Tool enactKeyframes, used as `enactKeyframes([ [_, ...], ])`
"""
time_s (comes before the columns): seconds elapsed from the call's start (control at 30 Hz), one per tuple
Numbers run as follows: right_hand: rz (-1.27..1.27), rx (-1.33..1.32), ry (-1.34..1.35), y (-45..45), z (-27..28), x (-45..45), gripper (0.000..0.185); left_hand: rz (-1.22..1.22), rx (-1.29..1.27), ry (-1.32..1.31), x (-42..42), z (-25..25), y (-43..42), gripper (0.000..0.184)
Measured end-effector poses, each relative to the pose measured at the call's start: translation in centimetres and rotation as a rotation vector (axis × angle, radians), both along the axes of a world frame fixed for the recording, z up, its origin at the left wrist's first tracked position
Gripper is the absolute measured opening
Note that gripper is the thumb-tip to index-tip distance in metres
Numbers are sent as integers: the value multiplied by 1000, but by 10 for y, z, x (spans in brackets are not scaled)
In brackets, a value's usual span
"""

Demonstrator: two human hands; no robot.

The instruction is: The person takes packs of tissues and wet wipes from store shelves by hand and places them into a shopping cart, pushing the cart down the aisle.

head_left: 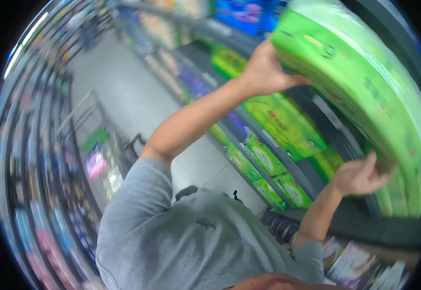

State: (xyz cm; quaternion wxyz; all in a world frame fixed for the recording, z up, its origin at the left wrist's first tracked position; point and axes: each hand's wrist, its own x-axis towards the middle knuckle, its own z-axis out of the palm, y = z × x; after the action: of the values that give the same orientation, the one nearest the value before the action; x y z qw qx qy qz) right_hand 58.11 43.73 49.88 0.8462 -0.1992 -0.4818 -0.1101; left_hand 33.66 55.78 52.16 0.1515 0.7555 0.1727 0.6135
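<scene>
A large green plastic-wrapped tissue pack [350,72] is raised at the upper right, tilted in front of the shelves. My left hand [271,70] grips its near left end, thumb along the underside and fingers partly hidden behind it. At the lower end, my right hand [362,176] is turned palm up with fingers bent against the underside of the pack; its fingertips are partly hidden. Just below the raised pack, more green tissue packs [283,123] lie on a shelf.
Dark shelving [288,157] with smaller green packs [263,157] runs along the right side. Blue packs [242,14] stand on the upper shelf. A wire shopping cart [106,145] holding a pink item is in the aisle at left. Another stocked shelf [41,193] lines the far left.
</scene>
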Motion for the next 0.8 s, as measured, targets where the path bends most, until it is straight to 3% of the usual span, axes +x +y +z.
enactKeyframes([
  [0.23, 520, -56, -109, 26, -9, -86, 51, 396, 35, 88, -117, -16, -69, 81],
  [0.43, 888, -288, 55, 9, -36, -200, 53, 697, -35, 121, -212, -24, -182, 92],
  [0.57, 1106, -330, -85, -18, -57, -265, 55, 858, -138, 67, -275, -32, -274, 98],
  [0.63, 1145, -382, -136, -45, -67, -296, 57, 911, -219, -7, -307, -39, -325, 102],
  [0.7, 1213, -460, -296, -85, -68, -335, 61, 872, -353, -270, -339, -52, -381, 90],
  [0.73, 1217, -470, -299, -98, -76, -351, 61, 876, -362, -275, -352, -61, -407, 90],
  [0.8, 1301, -551, -526, -129, -97, -385, 65, 765, -489, -631, -376, -85, -460, 77],
])
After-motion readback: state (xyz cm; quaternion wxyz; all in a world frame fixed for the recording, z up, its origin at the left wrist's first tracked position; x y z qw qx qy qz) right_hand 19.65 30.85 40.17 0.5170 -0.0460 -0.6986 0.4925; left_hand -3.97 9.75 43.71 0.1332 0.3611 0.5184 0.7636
